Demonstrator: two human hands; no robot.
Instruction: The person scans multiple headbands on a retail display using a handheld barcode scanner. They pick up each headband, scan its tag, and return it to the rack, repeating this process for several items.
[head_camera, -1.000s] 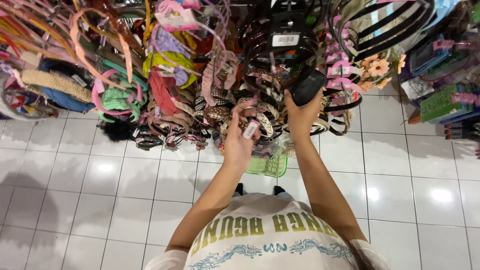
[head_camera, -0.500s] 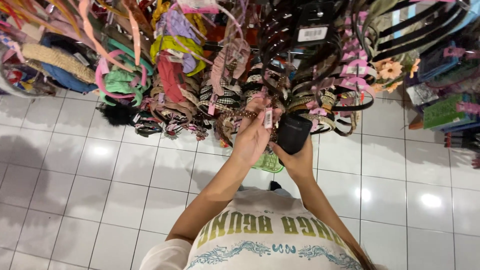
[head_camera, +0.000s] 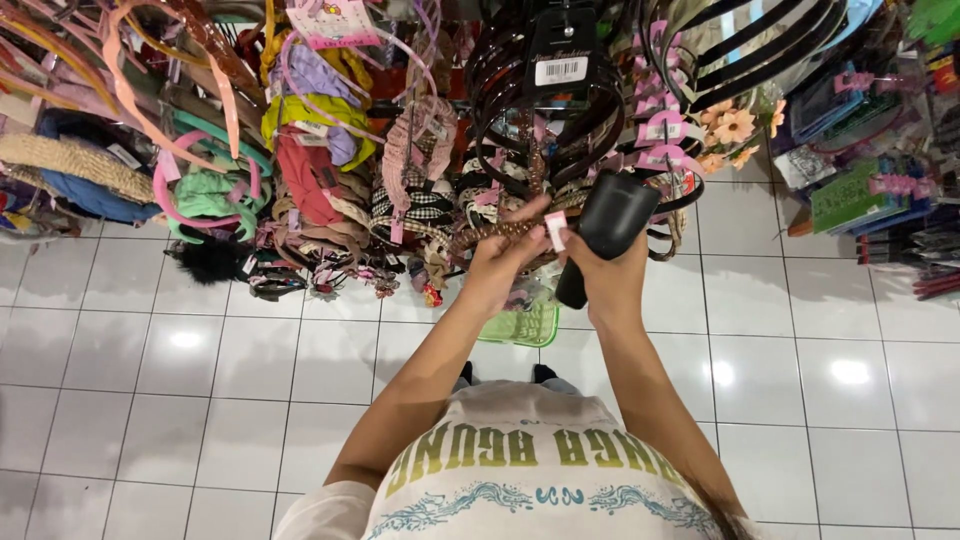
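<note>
Pinching a small white tag (head_camera: 556, 229) on a brown headband (head_camera: 495, 234), the left hand (head_camera: 497, 262) has fingers clamped; the band's long axis runs sideways, and the right hand (head_camera: 607, 277), wrapped around a black scanner (head_camera: 606, 225), sits just right of the tag.

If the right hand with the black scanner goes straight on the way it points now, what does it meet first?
Most likely the small white tag on the brown headband that the left hand holds. The right hand aims the black scanner up towards it; depth is unclear.
</note>
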